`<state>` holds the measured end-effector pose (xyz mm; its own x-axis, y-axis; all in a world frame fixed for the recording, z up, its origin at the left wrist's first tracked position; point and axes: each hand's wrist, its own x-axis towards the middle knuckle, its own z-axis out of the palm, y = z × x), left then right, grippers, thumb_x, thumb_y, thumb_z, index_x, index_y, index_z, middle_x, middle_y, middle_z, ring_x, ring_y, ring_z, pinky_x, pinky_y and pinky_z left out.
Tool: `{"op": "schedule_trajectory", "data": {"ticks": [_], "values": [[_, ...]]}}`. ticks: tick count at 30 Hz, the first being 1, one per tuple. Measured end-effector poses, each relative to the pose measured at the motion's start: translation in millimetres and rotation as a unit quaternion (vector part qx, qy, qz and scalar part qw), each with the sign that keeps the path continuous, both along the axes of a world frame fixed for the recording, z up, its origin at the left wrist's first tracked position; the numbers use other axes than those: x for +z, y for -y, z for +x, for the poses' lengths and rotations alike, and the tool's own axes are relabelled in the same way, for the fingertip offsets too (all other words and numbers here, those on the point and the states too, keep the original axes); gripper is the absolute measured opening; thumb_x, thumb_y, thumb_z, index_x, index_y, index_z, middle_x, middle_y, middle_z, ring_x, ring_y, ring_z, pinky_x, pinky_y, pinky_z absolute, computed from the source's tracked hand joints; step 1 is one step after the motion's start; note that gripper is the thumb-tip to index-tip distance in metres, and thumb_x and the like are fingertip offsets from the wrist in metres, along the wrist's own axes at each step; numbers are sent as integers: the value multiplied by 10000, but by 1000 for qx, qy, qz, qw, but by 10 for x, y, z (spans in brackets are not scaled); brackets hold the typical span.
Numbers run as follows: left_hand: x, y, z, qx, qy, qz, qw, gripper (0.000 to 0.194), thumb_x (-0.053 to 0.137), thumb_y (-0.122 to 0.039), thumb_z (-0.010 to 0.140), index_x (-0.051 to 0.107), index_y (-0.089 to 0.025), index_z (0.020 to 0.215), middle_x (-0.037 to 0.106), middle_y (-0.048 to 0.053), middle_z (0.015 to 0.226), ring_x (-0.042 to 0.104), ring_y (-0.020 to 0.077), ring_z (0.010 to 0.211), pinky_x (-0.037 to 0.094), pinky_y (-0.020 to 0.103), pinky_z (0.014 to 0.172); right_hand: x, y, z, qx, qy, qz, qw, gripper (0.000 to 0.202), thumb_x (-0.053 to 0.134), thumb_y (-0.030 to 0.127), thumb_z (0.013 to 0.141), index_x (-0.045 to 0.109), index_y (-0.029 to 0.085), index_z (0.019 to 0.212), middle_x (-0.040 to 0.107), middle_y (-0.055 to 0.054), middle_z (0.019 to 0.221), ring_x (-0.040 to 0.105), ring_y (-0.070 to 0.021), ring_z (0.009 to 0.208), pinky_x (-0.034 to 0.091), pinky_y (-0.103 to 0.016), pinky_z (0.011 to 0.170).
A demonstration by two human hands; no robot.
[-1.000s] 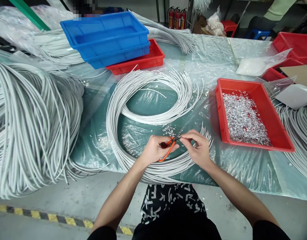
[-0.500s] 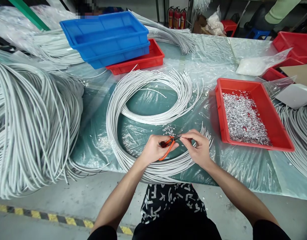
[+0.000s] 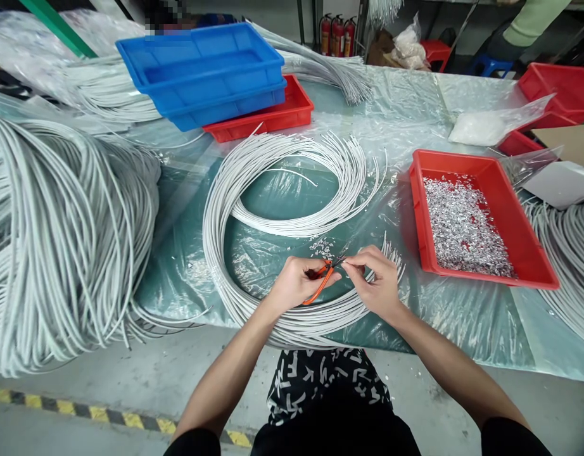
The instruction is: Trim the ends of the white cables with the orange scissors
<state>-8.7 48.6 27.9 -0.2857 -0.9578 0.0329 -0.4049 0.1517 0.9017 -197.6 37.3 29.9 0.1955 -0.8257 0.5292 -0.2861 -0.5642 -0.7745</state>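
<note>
My left hand (image 3: 294, 282) is closed around orange-handled cutting pliers (image 3: 322, 286), their dark jaws pointing right. The jaws meet the fingertips of my right hand (image 3: 375, 278), which pinches something small and pale, too small to make out. Both hands are above the near side of a coil of white cables (image 3: 216, 221) on the table. Cut cable ends (image 3: 393, 253) fan out just behind my right hand. Small silvery scraps (image 3: 322, 246) lie on the table beyond the pliers.
On the right is a red tray (image 3: 534, 247) of silvery bits. A large cable bundle (image 3: 68, 247) hangs over the table's left edge. Stacked blue trays (image 3: 216, 88) rest on a red tray (image 3: 299, 104) at the back. More grey cables (image 3: 565, 266) lie far right.
Both hands stay almost where they were. The pliers' jaws appear slightly farther apart beside my right fingertips.
</note>
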Motion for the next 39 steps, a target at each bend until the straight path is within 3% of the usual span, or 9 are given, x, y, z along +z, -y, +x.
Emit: {"op": "schedule_trajectory", "data": {"ticks": [4,14,20,26,32,39], "values": [[16,0,-11,2,-8,9,1000,437,700,-435,804,507,-128,560,328,-46,564,249,81,560,200,220,497,-6,-15,7,-7,-3,-4,1000,91,641,144,868,660,207,804,565,-1,657,506,-154,617,428,-317,595],[2,7,-14,-7,-17,3,1000,457,678,-466,820,495,-134,564,321,-45,569,249,82,559,197,224,494,-54,-16,15,15,63,79,995,78,658,200,874,650,206,796,576,-3,699,528,-153,641,450,-310,608],[4,-4,-9,-12,-19,7,1000,454,673,-455,828,496,-132,562,322,-44,570,247,83,562,194,227,498,-20,3,-12,38,12,27,999,106,595,169,909,657,201,829,608,-17,709,539,-161,665,455,-322,631],[8,-4,-8,1,-13,13,1000,472,686,-480,809,491,-133,555,311,-46,569,237,83,561,187,229,494,-13,-14,10,-7,-20,-20,1000,107,606,151,897,661,217,833,626,-19,700,558,-174,667,459,-341,637],[7,1,-10,-8,-6,7,1000,474,682,-463,816,462,-140,548,288,-52,568,227,81,558,188,222,494,-33,-20,19,-28,-23,-25,999,101,642,159,875,650,227,801,612,-14,679,566,-185,669,463,-353,637],[-14,2,-6,-8,-14,16,1000,452,696,-440,811,483,-135,554,298,-50,570,241,78,556,194,218,497,-29,-22,9,10,-12,-25,1000,111,599,126,895,638,215,841,596,-16,700,537,-168,659,439,-325,625]]}}
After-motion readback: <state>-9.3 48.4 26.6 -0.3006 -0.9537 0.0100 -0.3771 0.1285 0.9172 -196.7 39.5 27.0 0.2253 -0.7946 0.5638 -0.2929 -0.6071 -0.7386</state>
